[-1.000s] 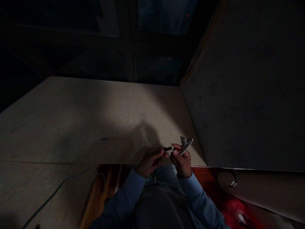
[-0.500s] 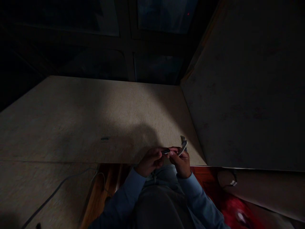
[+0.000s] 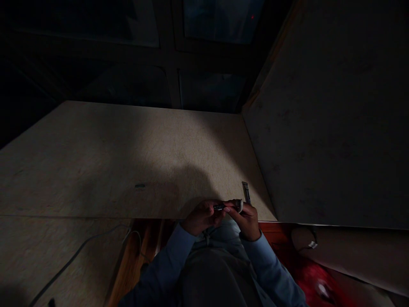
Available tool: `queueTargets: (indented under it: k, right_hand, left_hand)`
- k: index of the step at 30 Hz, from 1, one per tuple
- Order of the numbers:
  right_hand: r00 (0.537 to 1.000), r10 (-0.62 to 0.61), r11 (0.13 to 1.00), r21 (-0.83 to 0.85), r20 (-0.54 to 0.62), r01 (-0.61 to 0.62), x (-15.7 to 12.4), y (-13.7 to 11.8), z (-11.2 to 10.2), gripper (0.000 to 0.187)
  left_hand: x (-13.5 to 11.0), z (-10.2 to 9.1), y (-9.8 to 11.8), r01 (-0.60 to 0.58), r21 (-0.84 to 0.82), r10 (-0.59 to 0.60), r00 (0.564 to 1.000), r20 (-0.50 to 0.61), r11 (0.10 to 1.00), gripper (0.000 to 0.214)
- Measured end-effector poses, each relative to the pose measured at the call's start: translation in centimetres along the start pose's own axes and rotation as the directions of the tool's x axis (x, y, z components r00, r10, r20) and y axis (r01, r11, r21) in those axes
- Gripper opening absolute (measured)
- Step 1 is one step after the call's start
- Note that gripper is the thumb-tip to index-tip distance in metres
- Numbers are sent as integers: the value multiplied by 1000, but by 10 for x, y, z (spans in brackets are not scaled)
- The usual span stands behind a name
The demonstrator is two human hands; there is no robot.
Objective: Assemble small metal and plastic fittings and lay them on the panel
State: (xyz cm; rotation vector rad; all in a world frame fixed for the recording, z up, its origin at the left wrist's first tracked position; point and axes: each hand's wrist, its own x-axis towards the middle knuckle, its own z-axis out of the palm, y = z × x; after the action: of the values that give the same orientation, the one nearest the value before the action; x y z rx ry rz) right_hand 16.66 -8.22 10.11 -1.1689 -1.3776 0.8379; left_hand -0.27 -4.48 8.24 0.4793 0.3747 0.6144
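Observation:
In dim light, both my hands meet just above the front edge of the table. My left hand [image 3: 204, 216] pinches one end of a small dark piece [image 3: 219, 207] with shiny marks; its exact kind cannot be made out. My right hand [image 3: 245, 216] is closed on a curved strap [image 3: 240, 206], dark on one face and pale on the other, beside the dark piece. Fingers hide where the two meet. A second strap with a metal buckle [image 3: 245, 187] lies on the table just beyond my right hand.
A thin dark bar [image 3: 139, 186] lies on the beige table [image 3: 153, 140] to the left. A grey cable [image 3: 73, 258] crosses the lower surface at bottom left. A pale panel [image 3: 326, 128] stands along the right side, and dark windows [image 3: 211, 91] are behind.
The strap in my right hand has tipped from sticking up to lying lower and curled over the fingers. My right hand has turned slightly; the left has barely moved.

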Motion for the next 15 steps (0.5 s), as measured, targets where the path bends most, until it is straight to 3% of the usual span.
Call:
queueTargets:
  k: [8,15]
  right_hand:
    - [978,-171,970,-151,117,188,0,-5,-9,15]
    - [990,-119,980,-148,76,129,-3,-13,-7,18]
  left_hand:
    - [4,-5,-5,-65,-9,65,998,22,998,48]
    - [11,-14,-9,-37,-18,37,999,7,999,45]
